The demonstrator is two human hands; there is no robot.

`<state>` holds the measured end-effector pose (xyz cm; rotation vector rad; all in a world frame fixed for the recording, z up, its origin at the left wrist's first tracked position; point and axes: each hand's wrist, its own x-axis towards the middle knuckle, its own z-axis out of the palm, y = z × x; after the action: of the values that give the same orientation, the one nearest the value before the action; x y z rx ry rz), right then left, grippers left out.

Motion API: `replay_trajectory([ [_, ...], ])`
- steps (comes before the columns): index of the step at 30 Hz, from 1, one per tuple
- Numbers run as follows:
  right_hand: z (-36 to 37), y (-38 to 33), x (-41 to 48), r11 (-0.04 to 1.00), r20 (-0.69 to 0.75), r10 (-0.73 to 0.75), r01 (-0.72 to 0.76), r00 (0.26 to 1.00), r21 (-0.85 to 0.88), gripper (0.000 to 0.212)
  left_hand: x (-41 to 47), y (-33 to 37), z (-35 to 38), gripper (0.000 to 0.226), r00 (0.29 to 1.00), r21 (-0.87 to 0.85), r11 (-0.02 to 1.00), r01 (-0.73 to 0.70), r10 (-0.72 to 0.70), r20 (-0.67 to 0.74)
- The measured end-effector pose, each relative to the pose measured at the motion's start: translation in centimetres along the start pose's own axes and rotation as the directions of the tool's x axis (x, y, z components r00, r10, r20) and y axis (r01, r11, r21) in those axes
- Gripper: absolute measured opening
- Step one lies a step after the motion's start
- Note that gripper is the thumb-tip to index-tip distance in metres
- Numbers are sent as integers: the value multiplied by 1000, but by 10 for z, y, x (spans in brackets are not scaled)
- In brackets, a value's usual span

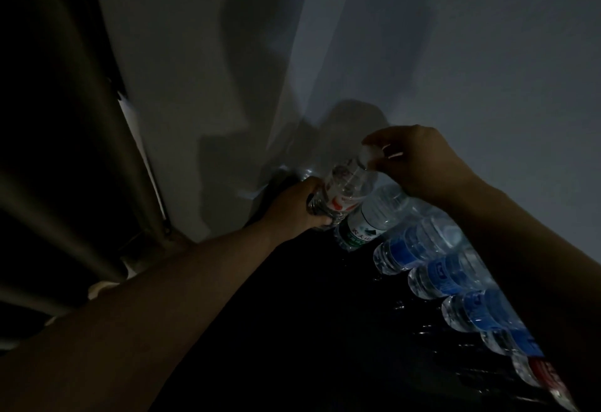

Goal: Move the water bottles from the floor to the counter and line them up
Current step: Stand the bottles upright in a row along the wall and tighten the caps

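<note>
Though the light is dim, the following items can be made out.

Wall (455,54): pale grey, smooth and matt, rising behind both hands and carrying their shadows.

Counter (309,330): black and glossy, lying below and between the two forearms, with small glints of reflected light.

Dark panel (48,151): tall with vertical ridges, well to the left of the left hand. Its material cannot be told.

Row of bottles (455,281): clear ribbed plastic cylinders set side by side on the counter along the wall. The row runs from just under the right hand back beneath the right forearm, which crosses in front and hides most of the tops. Nearest the hands is a green-labelled bottle (367,223), then at least three blue-labelled bottles (413,249). Farthest from the hands is a red-labelled bottle (546,376), partly cut off.

Held bottle (344,187): clear plastic with a red-and-white label, tilted, its neck up toward the right hand and its base toward the left. It is just beside the green-labelled bottle at the end of the row. Whether its base touches the counter cannot be told.

Left hand (292,210): fingers curled round the lower body of the held bottle, gripping it.

Right hand (419,164): fingers drawn narrow, pinching the held bottle at its pale cap (370,151), which is blurred.
</note>
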<state>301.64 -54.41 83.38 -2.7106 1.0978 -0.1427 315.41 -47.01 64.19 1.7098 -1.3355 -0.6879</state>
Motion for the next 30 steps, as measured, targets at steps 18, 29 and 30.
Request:
replay_trajectory([
  [18,13,-11,11,973,-81,53,-70,995,-222,46,-10,-1,1,57,999,-32,999,-3,2,-53],
  [29,13,-15,4,996,-19,16,-17,1000,-89,45,-11,-7,0,48,1000,-95,995,-19,17,-13],
  [30,12,-14,2,995,-17,-6,4,1000,-103,42,-10,-6,-1,48,1000,-86,996,-21,19,-21],
])
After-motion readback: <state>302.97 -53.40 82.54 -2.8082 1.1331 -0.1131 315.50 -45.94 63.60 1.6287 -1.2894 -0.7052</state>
